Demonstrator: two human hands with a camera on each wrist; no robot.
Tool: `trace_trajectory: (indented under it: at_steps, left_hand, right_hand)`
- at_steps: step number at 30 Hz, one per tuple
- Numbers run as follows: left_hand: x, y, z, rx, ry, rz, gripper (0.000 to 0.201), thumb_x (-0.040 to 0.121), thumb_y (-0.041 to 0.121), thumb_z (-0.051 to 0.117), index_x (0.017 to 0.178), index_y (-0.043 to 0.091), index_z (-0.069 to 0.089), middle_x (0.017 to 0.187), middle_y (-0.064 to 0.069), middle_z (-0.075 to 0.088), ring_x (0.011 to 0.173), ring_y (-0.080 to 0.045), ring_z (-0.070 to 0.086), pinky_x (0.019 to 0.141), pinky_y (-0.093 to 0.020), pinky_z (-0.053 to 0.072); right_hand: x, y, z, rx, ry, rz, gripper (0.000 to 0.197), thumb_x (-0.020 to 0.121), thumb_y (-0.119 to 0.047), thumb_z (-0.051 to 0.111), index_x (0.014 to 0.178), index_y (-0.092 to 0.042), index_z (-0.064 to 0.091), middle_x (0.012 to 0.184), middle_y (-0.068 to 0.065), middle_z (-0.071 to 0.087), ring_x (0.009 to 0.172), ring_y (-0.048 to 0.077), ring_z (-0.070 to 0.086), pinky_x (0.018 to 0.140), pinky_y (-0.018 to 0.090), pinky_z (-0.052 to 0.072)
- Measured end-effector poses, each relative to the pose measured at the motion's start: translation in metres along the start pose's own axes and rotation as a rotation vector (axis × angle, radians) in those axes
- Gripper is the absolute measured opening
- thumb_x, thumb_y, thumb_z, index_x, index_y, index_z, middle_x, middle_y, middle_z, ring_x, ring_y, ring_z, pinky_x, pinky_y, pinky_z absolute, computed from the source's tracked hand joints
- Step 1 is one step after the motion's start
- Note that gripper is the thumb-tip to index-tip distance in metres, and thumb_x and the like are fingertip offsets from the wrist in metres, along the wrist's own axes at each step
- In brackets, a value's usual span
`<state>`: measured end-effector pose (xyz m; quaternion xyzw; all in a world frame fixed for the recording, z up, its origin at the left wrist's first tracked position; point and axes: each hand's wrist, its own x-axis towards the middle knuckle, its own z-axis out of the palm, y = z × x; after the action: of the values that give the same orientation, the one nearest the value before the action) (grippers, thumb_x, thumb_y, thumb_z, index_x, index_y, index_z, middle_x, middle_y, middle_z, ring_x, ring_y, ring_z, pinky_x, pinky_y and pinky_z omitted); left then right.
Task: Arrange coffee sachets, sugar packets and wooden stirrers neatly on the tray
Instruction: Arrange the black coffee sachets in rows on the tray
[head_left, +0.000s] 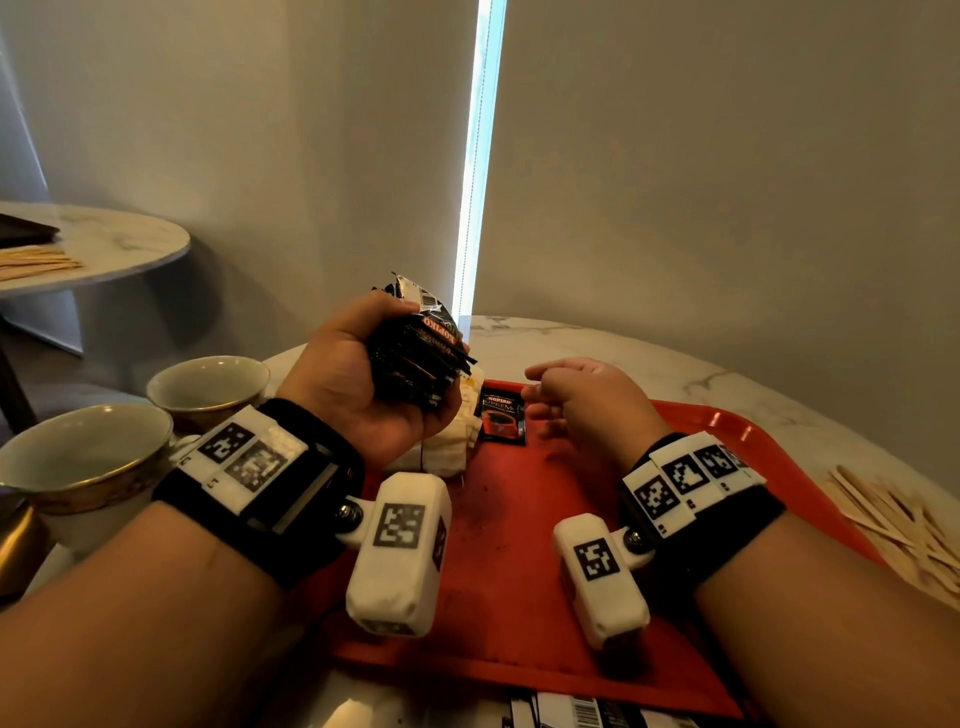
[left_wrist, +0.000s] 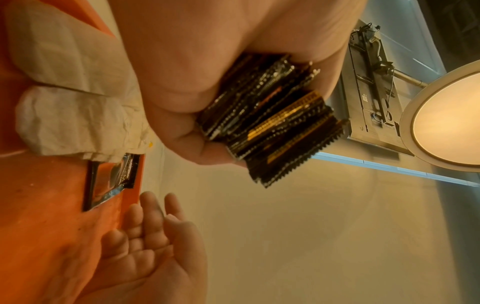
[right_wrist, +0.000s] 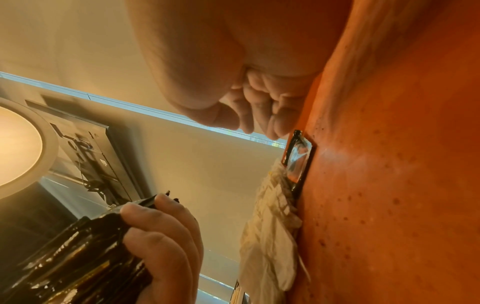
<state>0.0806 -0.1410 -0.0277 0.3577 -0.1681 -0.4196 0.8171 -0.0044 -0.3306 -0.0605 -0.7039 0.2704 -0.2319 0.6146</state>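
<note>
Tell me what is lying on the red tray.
On the red tray: one coffee sachet beside white sugar packets. The left hand hides part of the packets.

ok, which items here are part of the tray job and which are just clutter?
Job:
- sachet stack gripped in left hand
- single sachet on tray
- sugar packets on tray
- stirrers right of tray
- right hand, holding nothing

Clutter:
- two cups
- side table

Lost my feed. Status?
Left hand grips coffee sachets. Right hand empty, above tray. One sachet laid beside sugar packets. Nothing blocking.
</note>
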Motion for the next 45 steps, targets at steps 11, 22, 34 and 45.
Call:
trace_trajectory:
  at_steps: [11, 22, 34, 45]
  left_hand:
    - [0.0, -0.007, 0.0, 0.036, 0.036, 0.015, 0.057, 0.077, 0.03, 0.062, 0.129, 0.008, 0.06, 0.104, -0.012, 0.065, 0.078, -0.021, 0.066, 0.064, -0.03, 0.054]
    - [-0.003, -0.007, 0.006, 0.023, -0.046, -0.07, 0.039, 0.084, 0.036, 0.058, 0.11, 0.009, 0.067, 0.102, -0.011, 0.063, 0.076, -0.02, 0.065, 0.062, -0.028, 0.054]
    - [-0.005, -0.005, 0.004, 0.067, -0.03, -0.111, 0.032, 0.083, 0.04, 0.062, 0.099, 0.014, 0.07, 0.096, -0.009, 0.066, 0.079, -0.022, 0.065, 0.061, -0.028, 0.053]
    - [-0.003, -0.004, 0.003, 0.027, 0.046, -0.102, 0.04, 0.08, 0.036, 0.063, 0.103, 0.004, 0.068, 0.097, -0.014, 0.069, 0.072, -0.02, 0.068, 0.062, -0.028, 0.053]
  right_hand:
    - [-0.033, -0.028, 0.004, -0.018, -0.329, -0.529, 0.04, 0.079, -0.013, 0.071, 0.104, -0.044, 0.075, 0.104, 0.019, 0.067, 0.085, 0.012, 0.062, 0.079, 0.038, 0.06]
    - [-0.033, -0.023, 0.007, -0.178, -0.329, -0.624, 0.05, 0.079, -0.021, 0.071, 0.123, -0.046, 0.064, 0.131, -0.01, 0.063, 0.109, 0.007, 0.062, 0.095, 0.049, 0.056]
    - [-0.033, -0.023, 0.005, -0.151, -0.353, -0.631, 0.048, 0.078, 0.002, 0.078, 0.109, -0.035, 0.075, 0.143, -0.009, 0.052, 0.107, 0.011, 0.068, 0.087, 0.044, 0.06]
    - [-0.028, -0.022, 0.004, 0.065, 0.072, -0.568, 0.018, 0.1, -0.014, 0.059, 0.099, -0.029, 0.07, 0.09, 0.003, 0.077, 0.079, 0.027, 0.072, 0.062, 0.034, 0.058]
